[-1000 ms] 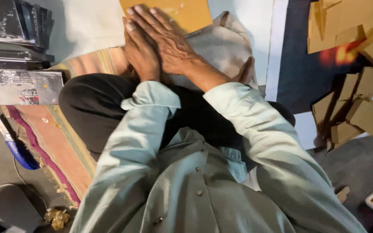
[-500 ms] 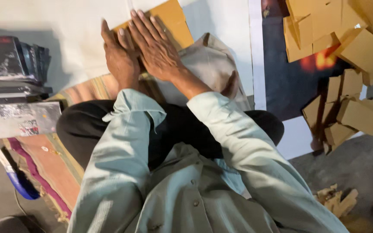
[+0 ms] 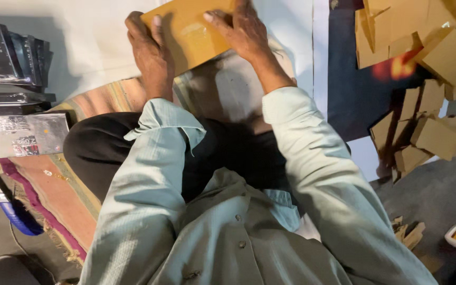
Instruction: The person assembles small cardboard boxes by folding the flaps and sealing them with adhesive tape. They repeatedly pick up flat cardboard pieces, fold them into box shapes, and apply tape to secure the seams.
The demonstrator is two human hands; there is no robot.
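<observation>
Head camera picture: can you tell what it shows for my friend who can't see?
A seated person's left hand and right hand press on a flat brown cardboard piece over a beige cloth. More folded cardboard pieces lie on the right, dark flat packages are stacked on the left.

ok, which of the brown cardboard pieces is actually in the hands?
The flat brown cardboard sheet at top centre: left hand grips its left edge, right hand presses on its right. The folded cardboard pieces piled at right lie untouched.
</observation>
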